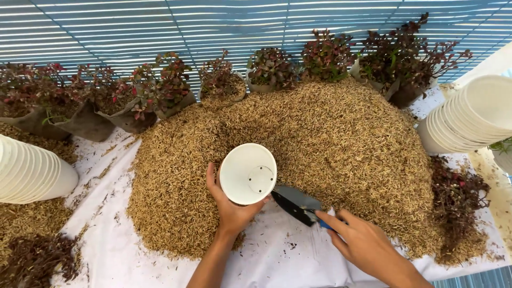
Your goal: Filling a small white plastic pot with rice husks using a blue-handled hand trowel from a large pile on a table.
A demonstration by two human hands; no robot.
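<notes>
- The left hand (pixel 232 210) is gripping the empty white pot (pixel 248 173) at the near edge of the husk heap (pixel 320 149).
- The right hand (pixel 362 245), fingers closed, is holding the trowel (pixel 297 204) beside the pot.
- Risk: an overfull blade could be spilling husk onto the white sheet (pixel 277 256); a loosening grip could be tipping the pot.

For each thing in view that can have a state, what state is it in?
Pot: empty, tilted on its side, held by left hand.
Trowel: blade empty, tip at the pot, held by right hand.
Husk pile: heaped on the white sheet.
Right pot stack: nested, lying sideways.
Left pot stack: nested, lying sideways.
Bagged plants: upright in a row.
</notes>
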